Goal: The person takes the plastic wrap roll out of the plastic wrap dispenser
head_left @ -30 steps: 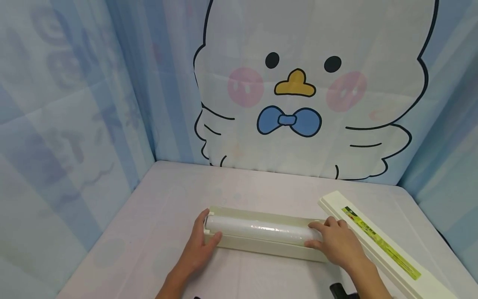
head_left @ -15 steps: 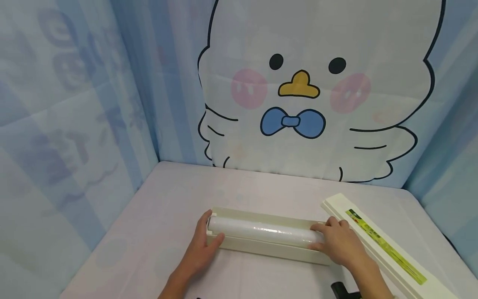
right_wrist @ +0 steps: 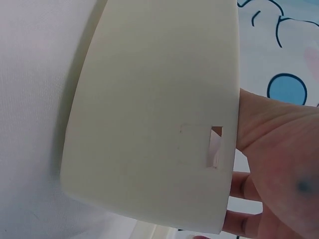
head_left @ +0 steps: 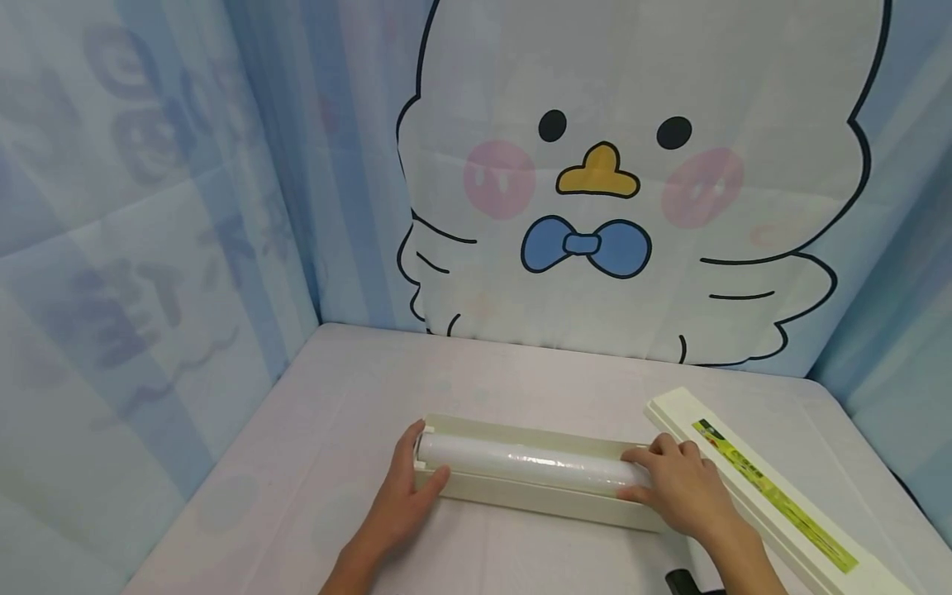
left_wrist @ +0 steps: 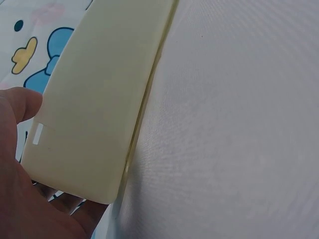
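A long cream plastic box (head_left: 546,506) lies on the table with its top uncovered. Inside it sits a roll of clear plastic film (head_left: 521,461). My left hand (head_left: 402,506) grips the box's left end, thumb over the near wall and fingers around the end. At the other end, my right hand (head_left: 686,489) reaches over the rim and pinches the roll, thumb on its near side. The right wrist view shows the box's near wall (right_wrist: 144,114) with a small slot, and in the left wrist view the thumb bends over that wall's upper edge (left_wrist: 94,104).
A long cream lid (head_left: 773,496) with a yellow-green label lies diagonally to the right, close to the right hand. A black object (head_left: 683,582), partly cut off, shows at the bottom edge. A printed curtain (head_left: 595,306) hangs behind the white-covered table (head_left: 357,372).
The head view has shifted slightly, so everything appears a little lower and farther right. Both hands keep nearly the same hold on the box and the roll.
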Demonstrator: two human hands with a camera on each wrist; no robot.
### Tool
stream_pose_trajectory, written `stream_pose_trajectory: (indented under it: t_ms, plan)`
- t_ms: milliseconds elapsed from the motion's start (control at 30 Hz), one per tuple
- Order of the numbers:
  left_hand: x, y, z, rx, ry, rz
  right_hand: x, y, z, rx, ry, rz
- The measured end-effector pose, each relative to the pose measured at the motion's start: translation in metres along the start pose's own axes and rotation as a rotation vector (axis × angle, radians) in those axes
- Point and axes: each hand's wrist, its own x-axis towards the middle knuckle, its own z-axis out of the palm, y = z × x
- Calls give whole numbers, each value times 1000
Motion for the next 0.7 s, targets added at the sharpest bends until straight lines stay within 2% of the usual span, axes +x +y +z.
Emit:
stream_pose_trajectory:
  t_ms: [433,700]
  plan:
    - [2,-1,1,3,-5,-18,0,1,0,-33,28,-24]
    - [0,0,0,1,-4,-13,0,2,0,4,36,-49]
